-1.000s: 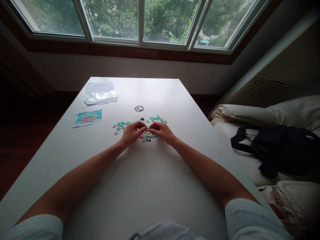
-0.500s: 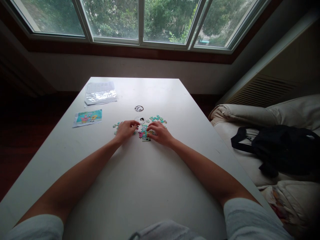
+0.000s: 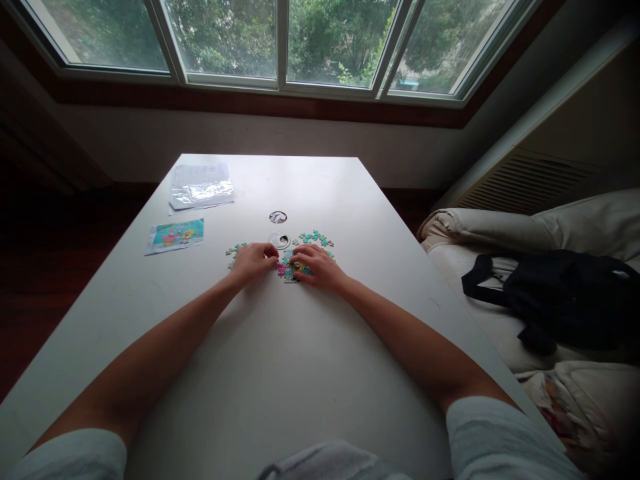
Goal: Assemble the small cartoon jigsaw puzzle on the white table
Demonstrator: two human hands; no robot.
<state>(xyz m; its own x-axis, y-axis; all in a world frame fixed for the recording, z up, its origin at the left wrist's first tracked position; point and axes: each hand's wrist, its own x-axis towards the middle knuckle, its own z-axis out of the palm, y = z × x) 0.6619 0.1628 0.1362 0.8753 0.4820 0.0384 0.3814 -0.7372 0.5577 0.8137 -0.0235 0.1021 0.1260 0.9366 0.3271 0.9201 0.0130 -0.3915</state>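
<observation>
A partly joined jigsaw puzzle (image 3: 289, 272), pink, yellow and teal, lies flat on the white table (image 3: 310, 373). Thumb and fingertips of my left hand (image 3: 254, 263) are pinched on a small puzzle piece at the puzzle's left edge; the piece is mostly hidden. My right hand (image 3: 323, 267) rests over the puzzle's right side, fingers apart and touching it. Loose teal pieces (image 3: 315, 237) are scattered beyond my right hand. More loose pieces (image 3: 233, 252) lie beside my left hand, partly covered by it.
A cartoon picture sheet (image 3: 176, 235) lies at the left, with a clear plastic packet (image 3: 203, 187) behind it. Two round fittings (image 3: 279, 217) are set in the tabletop beyond the puzzle. On the right, a dark bag (image 3: 565, 300) lies on a pale sofa (image 3: 480, 230).
My hands moved from close together over the puzzle to either side. My left hand went left, then brought a piece back to the puzzle's left edge. My right hand spread over the puzzle.
</observation>
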